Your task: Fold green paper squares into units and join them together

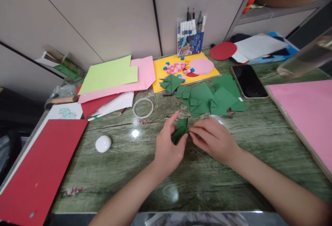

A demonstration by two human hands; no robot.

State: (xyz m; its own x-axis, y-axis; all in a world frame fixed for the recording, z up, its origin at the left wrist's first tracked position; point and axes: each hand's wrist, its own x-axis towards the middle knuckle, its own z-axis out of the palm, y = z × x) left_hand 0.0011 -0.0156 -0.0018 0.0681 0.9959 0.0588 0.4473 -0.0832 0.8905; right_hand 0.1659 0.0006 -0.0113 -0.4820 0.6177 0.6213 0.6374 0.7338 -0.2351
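Between my hands, just above the table's middle, is a small folded piece of green paper [181, 127]. My left hand [169, 146] is closed around its left side, thumb in front and fingers behind. At the paper's right edge, the fingertips of my right hand [215, 139] are pinched together; what lies between them is too small to make out. Beyond my hands lie several green paper pieces [203, 96], some folded into small shapes. A folded green paper frog-like shape [171, 83] rests at the front of a yellow sheet [158, 66].
A roll of tape [143, 108] and a white round object [103, 144] lie to the left. Red card [44, 167] covers the left edge; a pink sheet [306, 111] lies right. A phone [249, 81] and a pen pack [190, 37] are at the back.
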